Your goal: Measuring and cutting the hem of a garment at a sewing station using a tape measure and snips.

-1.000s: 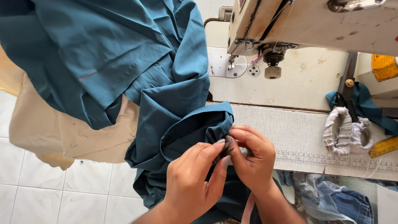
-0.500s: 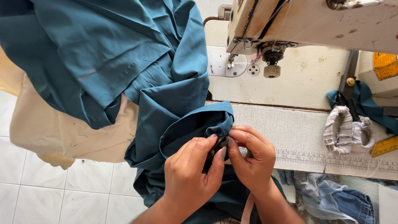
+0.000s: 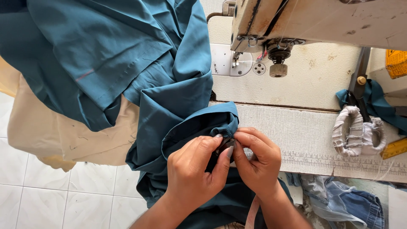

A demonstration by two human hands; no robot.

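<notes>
Nearest the camera the left hand [image 3: 193, 169] and the right hand [image 3: 256, 163] meet at the table's front edge, both closed in a pinch; thumbs and forefingers press together on a small dark piece [image 3: 224, 145] at the folded hem of the teal cloth [image 3: 169, 101], though what that piece is cannot be made out; the step in hand looks like fine fingerwork on the hem, folding or fixing a small part before stitching; the next move, as a judgement, calls for a steady pinch so the fold does not slip, and care that the loose cloth does not drag it askew. The cloth is smooth, thin and plain teal, bunched under the hands, hanging off the table's edge and spread in a wide heap up and to the left over a cream cloth [image 3: 63, 135]; a faint pink mark shows on its upper spread. Past the hands lies the ruler strip [image 3: 339, 161] on the table [image 3: 296, 123]; to the right, scissors [image 3: 358, 106] with wrapped handles; farthest, the sewing machine [image 3: 305, 25] with its needle clear of the cloth.
</notes>
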